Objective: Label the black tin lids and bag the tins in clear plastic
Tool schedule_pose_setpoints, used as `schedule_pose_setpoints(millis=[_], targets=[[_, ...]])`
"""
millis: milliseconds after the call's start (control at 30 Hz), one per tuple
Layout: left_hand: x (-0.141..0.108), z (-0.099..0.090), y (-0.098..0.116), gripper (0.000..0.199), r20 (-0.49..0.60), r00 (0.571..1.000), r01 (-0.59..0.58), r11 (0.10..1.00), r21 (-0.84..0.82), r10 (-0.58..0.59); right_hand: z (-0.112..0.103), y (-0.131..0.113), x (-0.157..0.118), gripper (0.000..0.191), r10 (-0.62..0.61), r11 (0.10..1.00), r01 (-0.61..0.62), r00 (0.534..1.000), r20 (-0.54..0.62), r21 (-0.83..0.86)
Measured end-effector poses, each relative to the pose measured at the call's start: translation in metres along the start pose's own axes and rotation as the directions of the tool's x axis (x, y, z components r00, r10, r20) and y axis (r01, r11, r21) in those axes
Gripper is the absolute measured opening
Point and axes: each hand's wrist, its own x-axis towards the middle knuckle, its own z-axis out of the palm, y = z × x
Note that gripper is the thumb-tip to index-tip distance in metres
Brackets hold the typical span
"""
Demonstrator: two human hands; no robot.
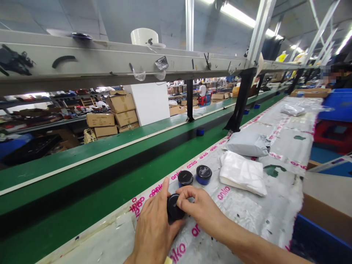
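Two-handed grip, black jar (173, 207): left hand (154, 229) cupping, right hand (202, 211) pinching.

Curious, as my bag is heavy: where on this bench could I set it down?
Bare plastic sheeting shows between the white package and the right hand, and beyond the grey mailer. It's crowded around the left hand, its black-lidded jar and two blue jars.

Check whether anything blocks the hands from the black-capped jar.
Nothing visible does: the left hand and right hand are both already on the black-capped jar, with nothing between them and it.
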Motion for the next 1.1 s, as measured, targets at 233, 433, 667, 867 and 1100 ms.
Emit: schedule_pose_setpoints(millis=[233, 433, 667, 867, 1100], targets=[[-0.001, 0.0, 0.001, 0.112, -0.045, 0.999, 0.003, 0.999, 0.037, -0.001, 0.004, -0.005, -0.003, 0.012, 0.005, 1.0, -0.004, 0.999, -0.037, 0.016], [-0.001, 0.002, -0.002, 0.105, -0.054, 0.998, -0.013, 0.998, 0.057, 0.016, 0.003, -0.007, -0.004, 0.011, 0.018, 1.0, -0.018, 0.998, -0.052, -0.006], [-0.001, 0.003, -0.009, 0.105, -0.05, 0.998, -0.038, 0.995, 0.087, 0.043, 0.004, -0.008, -0.004, 0.01, 0.011, 1.0, -0.011, 0.998, -0.059, 0.002], [-0.001, 0.005, -0.011, 0.112, -0.075, 0.993, -0.08, 0.993, 0.091, 0.087, 0.005, -0.003, -0.003, 0.009, 0.008, 1.0, -0.008, 0.997, -0.076, 0.0], [0.0, 0.004, -0.011, 0.118, -0.076, 0.993, -0.086, 0.99, 0.11, 0.094, 0.007, 0.001, -0.003, 0.011, -0.024, 0.999, 0.021, 0.995, -0.095, -0.031]])
